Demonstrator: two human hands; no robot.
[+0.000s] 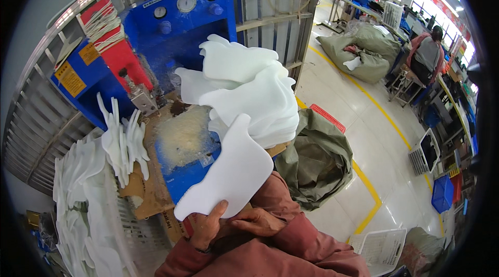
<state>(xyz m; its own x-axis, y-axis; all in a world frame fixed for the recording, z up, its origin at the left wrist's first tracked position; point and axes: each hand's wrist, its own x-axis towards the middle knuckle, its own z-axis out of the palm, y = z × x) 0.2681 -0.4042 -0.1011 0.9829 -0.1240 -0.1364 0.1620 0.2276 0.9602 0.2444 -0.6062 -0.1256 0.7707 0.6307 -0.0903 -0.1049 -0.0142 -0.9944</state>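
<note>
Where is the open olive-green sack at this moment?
In the head view, the open olive-green sack is right of centre, between the stacked white pieces and the yellow floor line.

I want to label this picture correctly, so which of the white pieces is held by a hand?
The white piece in front of the stack: the left hand grips its lower edge; no hand touches the others.

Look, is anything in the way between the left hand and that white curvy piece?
No, nothing visible is: the left hand holds the white foam-like cutout by its lower edge, thumb on top.
</note>
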